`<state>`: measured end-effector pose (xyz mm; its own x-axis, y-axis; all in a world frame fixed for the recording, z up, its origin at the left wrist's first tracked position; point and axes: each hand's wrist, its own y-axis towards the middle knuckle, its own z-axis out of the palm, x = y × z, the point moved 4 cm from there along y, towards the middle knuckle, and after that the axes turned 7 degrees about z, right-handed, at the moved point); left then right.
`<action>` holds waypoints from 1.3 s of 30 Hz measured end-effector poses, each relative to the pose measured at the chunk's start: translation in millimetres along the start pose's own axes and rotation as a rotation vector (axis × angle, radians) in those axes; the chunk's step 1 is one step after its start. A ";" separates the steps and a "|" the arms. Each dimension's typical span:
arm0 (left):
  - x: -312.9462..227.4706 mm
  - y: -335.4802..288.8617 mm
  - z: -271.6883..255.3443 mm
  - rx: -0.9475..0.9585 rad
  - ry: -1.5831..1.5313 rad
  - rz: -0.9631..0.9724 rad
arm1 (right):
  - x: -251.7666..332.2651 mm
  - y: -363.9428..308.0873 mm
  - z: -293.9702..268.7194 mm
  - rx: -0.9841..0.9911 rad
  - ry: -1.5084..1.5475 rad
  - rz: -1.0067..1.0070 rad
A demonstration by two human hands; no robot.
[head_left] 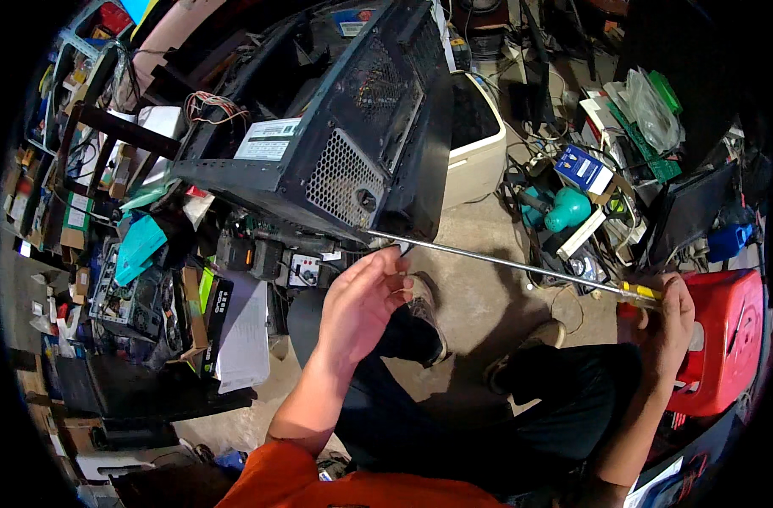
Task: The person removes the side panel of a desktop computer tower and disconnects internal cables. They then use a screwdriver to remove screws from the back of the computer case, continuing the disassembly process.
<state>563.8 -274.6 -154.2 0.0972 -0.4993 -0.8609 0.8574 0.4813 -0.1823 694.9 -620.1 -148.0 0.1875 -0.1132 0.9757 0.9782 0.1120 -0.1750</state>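
Observation:
A long screwdriver with a steel shaft and a yellow handle slants across the middle. My right hand is closed round its handle at the right. The shaft's far end meets the lower corner of a black computer case, beside a honeycomb vent; the exact contact point is too small to make out. Just below that corner, my left hand hovers near the shaft's tip, its fingers loosely bent and a little apart. Nothing shows in it. The case lies tilted, with its open side up and a bundle of thin wires on its edge.
A red plastic stool stands beside my right hand. Behind the case is a cream-coloured machine. Cables, a blue box and a teal rounded object crowd the right. Boxes and computer parts pile up at the left.

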 end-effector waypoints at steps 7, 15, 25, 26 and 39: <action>18.0 27.4 -11.8 -0.012 -0.332 -0.051 | -8.6 -6.1 -15.9 -0.025 0.016 -0.189; 26.4 29.7 -15.8 -0.005 -0.292 -0.006 | -18.6 0.3 -28.4 -0.032 -0.132 -0.105; 28.7 31.1 -14.0 -0.081 -0.360 -0.003 | 1.5 0.6 -2.8 0.041 -0.154 -0.130; 29.8 32.3 -14.0 -0.088 -0.364 -0.001 | 3.4 1.2 5.7 -0.012 -0.129 -0.122; 29.2 32.6 -11.0 -0.104 -0.368 0.027 | 13.6 34.7 3.6 0.186 -0.123 -0.151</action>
<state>589.1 -265.5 -190.5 0.3099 -0.7020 -0.6412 0.7982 0.5586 -0.2257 731.1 -614.2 -140.4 0.0178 -0.0232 0.9996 0.9588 0.2839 -0.0104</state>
